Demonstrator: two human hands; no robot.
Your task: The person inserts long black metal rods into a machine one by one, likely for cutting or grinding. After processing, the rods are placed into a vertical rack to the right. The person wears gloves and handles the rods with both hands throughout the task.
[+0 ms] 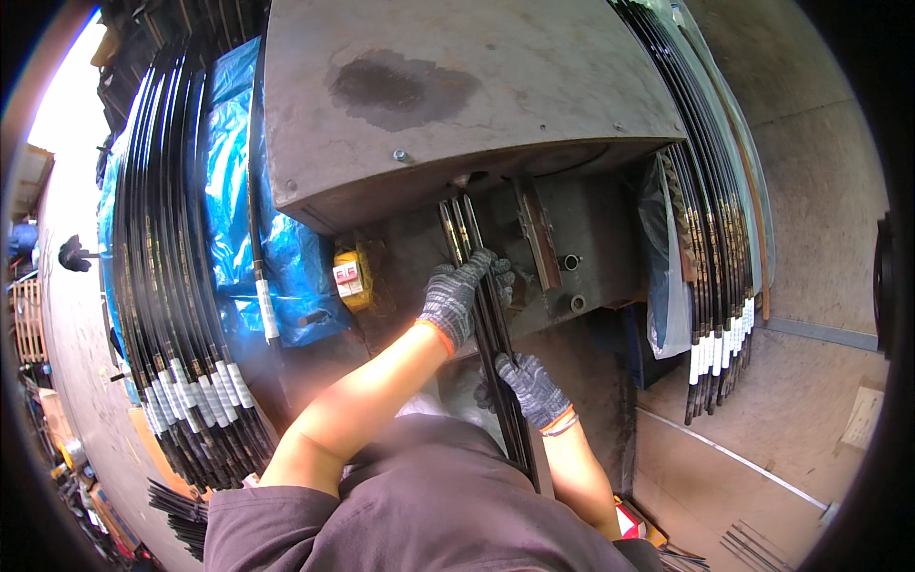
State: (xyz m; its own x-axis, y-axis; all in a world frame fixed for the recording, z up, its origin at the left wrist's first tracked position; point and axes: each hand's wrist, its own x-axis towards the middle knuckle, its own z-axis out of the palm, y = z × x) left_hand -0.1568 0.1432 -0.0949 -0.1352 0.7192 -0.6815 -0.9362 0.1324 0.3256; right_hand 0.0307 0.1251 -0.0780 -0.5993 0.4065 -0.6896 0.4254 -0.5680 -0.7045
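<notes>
Gloved in grey knit, my left hand is closed around a few slim black rods, near their far ends. Lower down, my right hand wraps round the same rods, close to my body. The rods slant from my waist up to the front of a grey metal machine housing. Their far ends show gold-coloured markings and lie just under the housing's lower edge. I cannot tell whether they touch it. Just right of the rod ends, a rusty metal bar sticks out from beneath the housing.
More black rods with white bands lie on blue plastic sheeting at the left. Another row of rods stands on the right. A small red-and-white box rests on a yellow pack. A metal ring sits below the bar.
</notes>
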